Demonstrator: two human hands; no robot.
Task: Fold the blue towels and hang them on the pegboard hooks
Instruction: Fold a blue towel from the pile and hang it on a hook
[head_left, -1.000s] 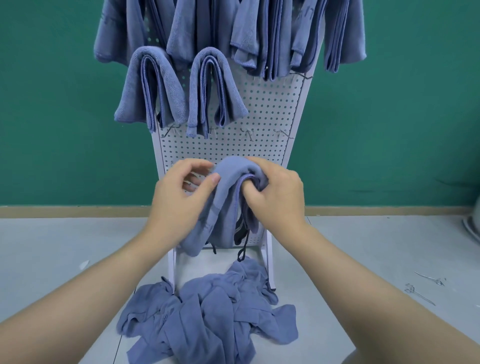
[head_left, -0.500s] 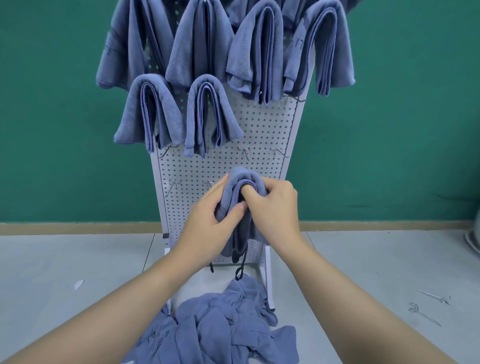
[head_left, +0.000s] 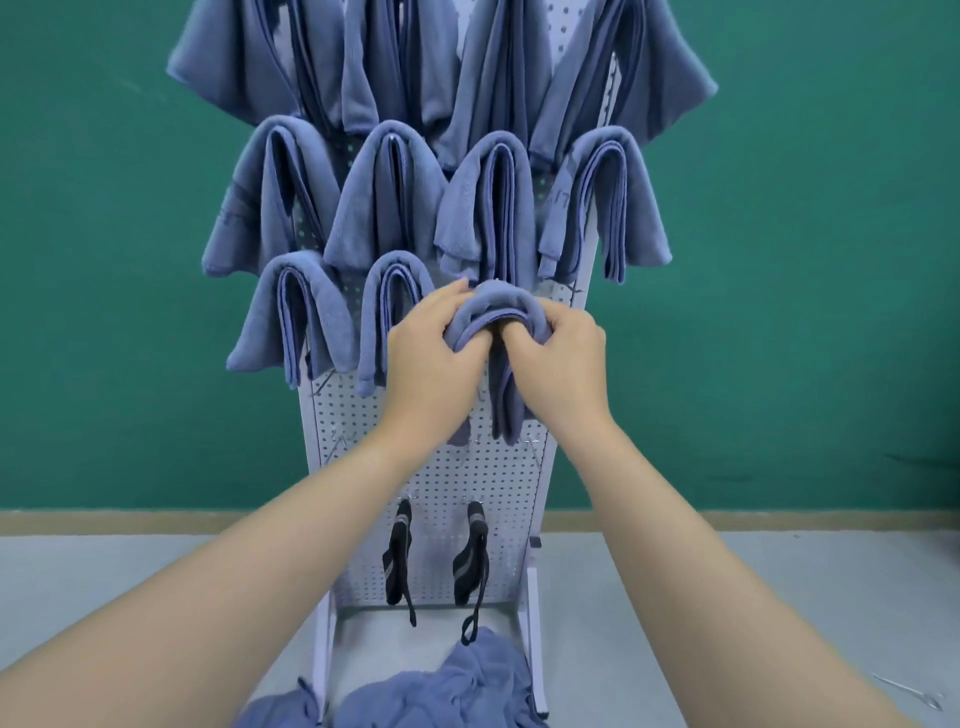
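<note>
My left hand (head_left: 431, 353) and right hand (head_left: 556, 358) grip the folded blue cloth towel (head_left: 498, 312) at centre frame, fold uppermost against the white perforated pegboard (head_left: 441, 467).

the white pegboard (head_left: 447, 483) stands upright on the grey floor (head_left: 130, 587), in front of a green wall. folded blue towels (head_left: 384, 202) hang on it in rows, close together, from the top down to the middle. two black straps (head_left: 397, 553) hang from hooks low on the board. a pile of loose blue towels (head_left: 441, 691) lies on the floor at its foot.
</note>
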